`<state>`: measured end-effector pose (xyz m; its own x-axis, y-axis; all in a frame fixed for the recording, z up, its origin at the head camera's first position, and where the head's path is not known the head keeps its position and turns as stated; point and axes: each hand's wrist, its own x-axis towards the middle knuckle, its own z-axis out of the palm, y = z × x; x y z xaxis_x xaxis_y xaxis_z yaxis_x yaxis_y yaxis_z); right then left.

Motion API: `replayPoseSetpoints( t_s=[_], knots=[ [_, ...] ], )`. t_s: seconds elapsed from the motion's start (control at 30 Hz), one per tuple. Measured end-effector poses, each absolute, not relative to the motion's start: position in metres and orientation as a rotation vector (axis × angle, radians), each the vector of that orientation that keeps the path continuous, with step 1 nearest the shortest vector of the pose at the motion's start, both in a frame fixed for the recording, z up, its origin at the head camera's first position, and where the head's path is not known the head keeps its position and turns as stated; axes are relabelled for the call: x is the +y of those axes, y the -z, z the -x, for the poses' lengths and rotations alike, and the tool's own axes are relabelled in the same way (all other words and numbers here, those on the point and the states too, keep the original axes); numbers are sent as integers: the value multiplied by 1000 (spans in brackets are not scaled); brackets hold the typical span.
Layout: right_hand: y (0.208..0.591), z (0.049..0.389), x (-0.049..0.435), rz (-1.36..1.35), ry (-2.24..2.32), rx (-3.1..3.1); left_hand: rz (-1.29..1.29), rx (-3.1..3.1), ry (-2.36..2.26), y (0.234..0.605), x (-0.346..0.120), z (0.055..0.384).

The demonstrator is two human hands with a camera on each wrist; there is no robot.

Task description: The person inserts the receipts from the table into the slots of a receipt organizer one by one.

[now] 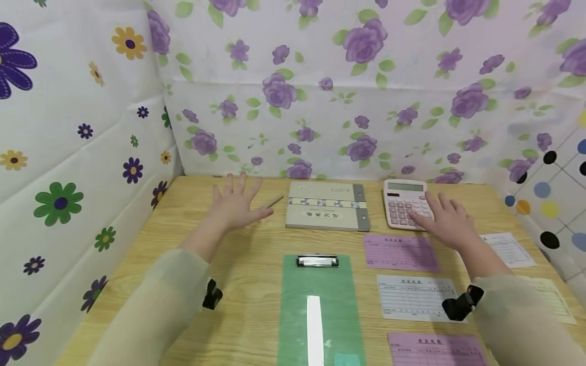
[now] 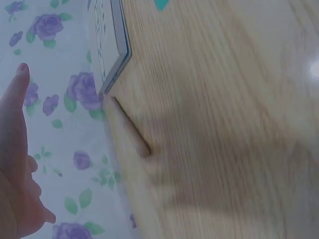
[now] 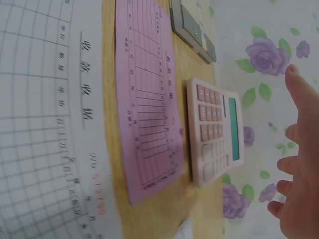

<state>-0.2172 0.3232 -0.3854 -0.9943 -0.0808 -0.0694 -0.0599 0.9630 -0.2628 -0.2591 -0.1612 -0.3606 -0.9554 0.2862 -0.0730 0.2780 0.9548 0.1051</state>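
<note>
Left hand, spread wide and empty, near a tan pen-like stick left of the book. Right hand, equally splayed and empty, hovers by the calculator, which lies face-up, keys presumably set toward the person.

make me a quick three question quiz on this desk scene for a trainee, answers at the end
1. True or false: the left hand is gripping the thin brown stick.
2. Which is nearest the right hand: (a) the clipboard, (b) the calculator, (c) the thin brown stick?
3. How many pink slips show in the head view?

Key:
1. False; the stick lies on the table, and that hand is spread.
2. b
3. Two
</note>
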Motion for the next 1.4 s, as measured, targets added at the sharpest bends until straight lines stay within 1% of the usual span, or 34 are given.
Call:
replayPoseSetpoints(
  t_s=[0.27,0.4,0.67,0.8,1.07,1.4],
  knots=[
    [406,212,334,140,646,3044,-576,2997,-260,374,-143,250],
    [414,209,341,108,743,2971,-632,2974,-307,382,-136,244],
    [433,200,347,31,783,2870,-783,2896,-459,393,-122,234],
    [439,197,346,5,768,2852,-809,2865,-477,402,-117,230],
    [451,193,348,-18,785,2843,-779,2841,-538,425,-102,221],
    [460,187,352,-38,788,2835,-843,2775,-616,453,-82,210]
  ],
)
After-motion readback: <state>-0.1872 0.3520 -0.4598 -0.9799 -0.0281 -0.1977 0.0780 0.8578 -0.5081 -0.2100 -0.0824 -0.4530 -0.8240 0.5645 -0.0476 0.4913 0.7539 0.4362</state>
